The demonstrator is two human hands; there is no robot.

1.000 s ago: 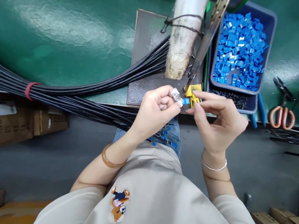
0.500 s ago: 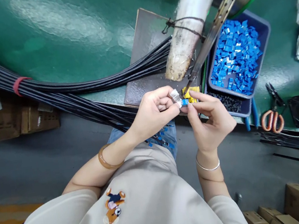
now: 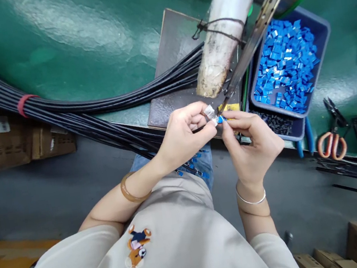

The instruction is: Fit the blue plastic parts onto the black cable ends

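My left hand [image 3: 186,128] is closed in a pinch on the end of a black cable [image 3: 199,129], most of it hidden by the fingers. White wrapping [image 3: 209,112] covers the fingertips there. Against them sits a small blue connector [image 3: 220,119], pinched between the thumb and fingers of my right hand [image 3: 250,141]. The tip of a soldering iron [image 3: 242,66] points down just above the connector; whether they touch I cannot tell. Behind the fingers shows a yellow piece [image 3: 230,107].
A wrapped white tube [image 3: 226,28] hangs over a dark board [image 3: 171,41]. Bundled black cables [image 3: 70,106] run left. Right of my hands stand a bin of blue connectors [image 3: 316,55], a lower bin of small black parts [image 3: 277,122] and orange-handled scissors [image 3: 331,146].
My right fingers have shifted slightly over the blue connector, so less of it shows. The left hand keeps its pinch. The view has moved slightly.
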